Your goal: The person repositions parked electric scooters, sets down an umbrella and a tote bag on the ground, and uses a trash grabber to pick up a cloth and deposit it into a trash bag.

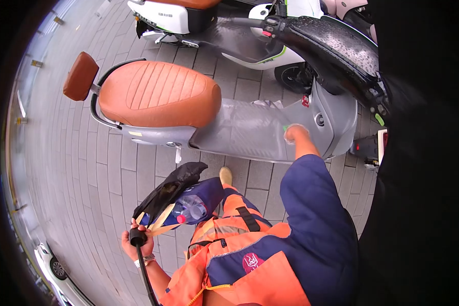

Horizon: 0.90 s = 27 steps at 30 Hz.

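My right hand (294, 134) reaches down to the grey footboard (245, 130) of a scooter. Its fingers are curled, with a bit of green and some clear or whitish material at them, too small to name. On the left, my left hand (137, 241) is closed around the tan straps (163, 218) of a blue bag (211, 192) and a black pole (147, 278) with a thick black end. A clear plastic bottle (193, 209) with a red cap sticks out of the bag. Black plastic (176, 184) hangs over the bag's far side.
The grey scooter has a brown seat (158, 93) and backrest (81, 76); its wet black handlebar section (321, 46) rises at upper right. A white scooter (163, 18) stands behind it. A white car (56, 268) is at lower left. Grey paving (86, 168) lies underneath.
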Each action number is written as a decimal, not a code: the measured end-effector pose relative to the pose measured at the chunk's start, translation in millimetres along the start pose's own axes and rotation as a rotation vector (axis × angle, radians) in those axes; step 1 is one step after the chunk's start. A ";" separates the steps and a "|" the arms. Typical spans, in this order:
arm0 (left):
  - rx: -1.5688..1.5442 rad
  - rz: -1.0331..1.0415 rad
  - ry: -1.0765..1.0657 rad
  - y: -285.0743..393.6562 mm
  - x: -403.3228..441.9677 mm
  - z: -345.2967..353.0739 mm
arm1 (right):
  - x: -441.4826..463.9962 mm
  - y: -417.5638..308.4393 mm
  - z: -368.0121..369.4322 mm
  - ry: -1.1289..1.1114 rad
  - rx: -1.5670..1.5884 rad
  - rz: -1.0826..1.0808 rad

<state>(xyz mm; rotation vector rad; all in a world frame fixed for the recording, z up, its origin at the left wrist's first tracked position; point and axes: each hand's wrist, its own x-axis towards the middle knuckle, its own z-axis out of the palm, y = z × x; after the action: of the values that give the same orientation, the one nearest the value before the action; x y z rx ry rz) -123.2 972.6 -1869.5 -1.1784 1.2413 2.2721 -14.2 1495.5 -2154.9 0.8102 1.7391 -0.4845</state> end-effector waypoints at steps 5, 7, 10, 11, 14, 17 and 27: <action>0.019 -0.027 0.001 -5.1 0.5 9.6 | 16.5 6.8 20.9 0.114 0.085 0.036; 0.020 -0.042 -0.017 -3.4 1.2 19.6 | 37.0 15.6 32.0 0.078 0.239 0.069; 0.022 -0.027 -0.023 0.2 3.1 29.5 | 27.5 30.9 28.4 0.075 0.334 0.043; 0.022 -0.038 -0.059 2.5 6.6 24.9 | 15.9 35.2 21.9 0.108 0.274 -0.017; 0.020 -0.032 -0.082 5.6 8.4 34.2 | -0.7 44.6 3.9 -0.031 0.159 0.003; 0.053 -0.027 -0.049 4.0 14.0 41.5 | 0.9 36.7 -14.3 -0.147 0.066 0.004; 0.031 -0.032 -0.052 1.3 8.9 38.2 | 28.1 38.7 -24.7 -0.028 -0.091 -0.044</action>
<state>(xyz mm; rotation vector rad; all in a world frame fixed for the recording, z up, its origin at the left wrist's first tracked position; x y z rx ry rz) -149.3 1001.4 -1864.5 -1.1137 1.2251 2.2377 -7.1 1546.4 -2170.8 0.6988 1.7428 -0.4408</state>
